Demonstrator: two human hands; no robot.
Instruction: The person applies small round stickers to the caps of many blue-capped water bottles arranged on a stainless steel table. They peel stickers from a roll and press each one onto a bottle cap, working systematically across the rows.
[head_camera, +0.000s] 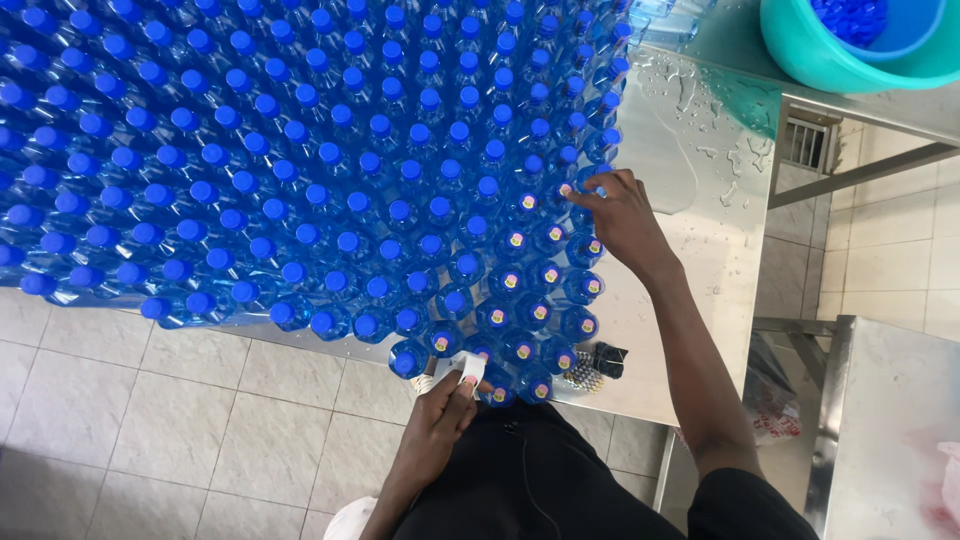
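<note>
A dense mass of blue-capped water bottles (300, 160) covers a steel table (690, 230). Several bottles near the front right corner carry small round stickers on their caps (540, 312). My right hand (620, 215) reaches over them, its fingertips pressing on a cap at the right edge of the pack. My left hand (445, 405) is low by the table's front edge, close to my body, with its fingers closed on a small white strip or sheet (465, 368).
Water is spilled on the bare steel at the right (700, 130). A teal basin (850, 50) holding loose blue caps stands at the back right. A small dark object (598, 362) lies at the front edge. Another steel surface (890, 420) stands lower right, over tiled floor.
</note>
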